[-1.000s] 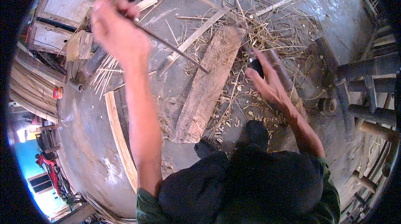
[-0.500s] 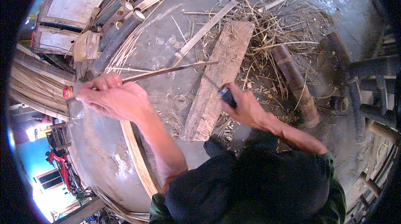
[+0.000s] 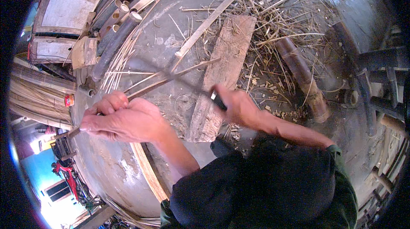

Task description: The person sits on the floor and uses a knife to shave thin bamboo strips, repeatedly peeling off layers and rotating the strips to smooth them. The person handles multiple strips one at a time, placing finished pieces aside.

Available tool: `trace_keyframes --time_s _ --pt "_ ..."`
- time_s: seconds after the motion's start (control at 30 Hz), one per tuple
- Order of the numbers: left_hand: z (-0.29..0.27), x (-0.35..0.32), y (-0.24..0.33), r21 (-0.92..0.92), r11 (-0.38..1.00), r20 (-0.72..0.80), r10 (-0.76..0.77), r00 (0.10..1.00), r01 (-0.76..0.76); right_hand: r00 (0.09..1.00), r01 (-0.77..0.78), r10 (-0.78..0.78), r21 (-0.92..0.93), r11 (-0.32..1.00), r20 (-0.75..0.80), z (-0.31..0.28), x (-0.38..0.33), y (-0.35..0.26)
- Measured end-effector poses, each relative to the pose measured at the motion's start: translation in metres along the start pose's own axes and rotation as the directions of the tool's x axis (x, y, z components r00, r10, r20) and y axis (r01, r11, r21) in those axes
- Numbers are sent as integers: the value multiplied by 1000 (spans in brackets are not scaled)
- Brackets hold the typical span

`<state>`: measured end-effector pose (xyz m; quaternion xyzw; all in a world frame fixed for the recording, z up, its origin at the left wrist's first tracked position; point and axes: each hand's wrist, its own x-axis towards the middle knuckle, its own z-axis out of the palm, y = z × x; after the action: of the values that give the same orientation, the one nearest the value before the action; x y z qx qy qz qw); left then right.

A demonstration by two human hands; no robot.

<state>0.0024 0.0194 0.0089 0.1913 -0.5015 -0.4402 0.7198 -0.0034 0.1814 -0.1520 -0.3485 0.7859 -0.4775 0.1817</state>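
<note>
My left hand point(image 3: 126, 118) is closed round a thin dark bamboo strip point(image 3: 198, 66). One end of the strip reaches over the edge of a rough wooden plank point(image 3: 232, 43), and the other sticks out behind the fist at the left. In my closed right hand point(image 3: 242, 108) is a knife point(image 3: 218, 101) with a black handle. Its long blade, smeared by motion, points up and left and crosses the strip in view. Whether blade and strip touch, I cannot tell. The plank lies on the floor in front of me.
Bamboo shavings point(image 3: 294, 13) are heaped beyond the plank, with small chips point(image 3: 269, 88) to its right. A thick bamboo pole point(image 3: 299, 68) lies there too. Bundled strips point(image 3: 36, 92), cut bamboo poles point(image 3: 121, 32) and a wooden cabinet point(image 3: 66, 9) line the left side.
The knife has swung from over the plank to the left, across the strip. My right hand moved slightly left; my left hand shifted a little right and down, keeping its hold.
</note>
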Motion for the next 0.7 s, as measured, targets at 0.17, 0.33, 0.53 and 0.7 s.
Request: trace_keyframes --time_s 0.17,0.33,0.53,0.7 --pt "-8 10 -4 76 996 30 35 999 -37 998 -42 44 67 997 -43 3 0 31" --pt "4 1 -18 36 999 48 -26 999 24 987 -130 130 11 991 -94 5 -4 66" --pt "-2 11 -16 82 997 43 12 999 -15 998 55 -53 144 988 -17 -5 -14 30" --pt "-5 12 -16 62 998 129 24 991 -32 972 -192 173 -115 975 -159 6 -15 134"
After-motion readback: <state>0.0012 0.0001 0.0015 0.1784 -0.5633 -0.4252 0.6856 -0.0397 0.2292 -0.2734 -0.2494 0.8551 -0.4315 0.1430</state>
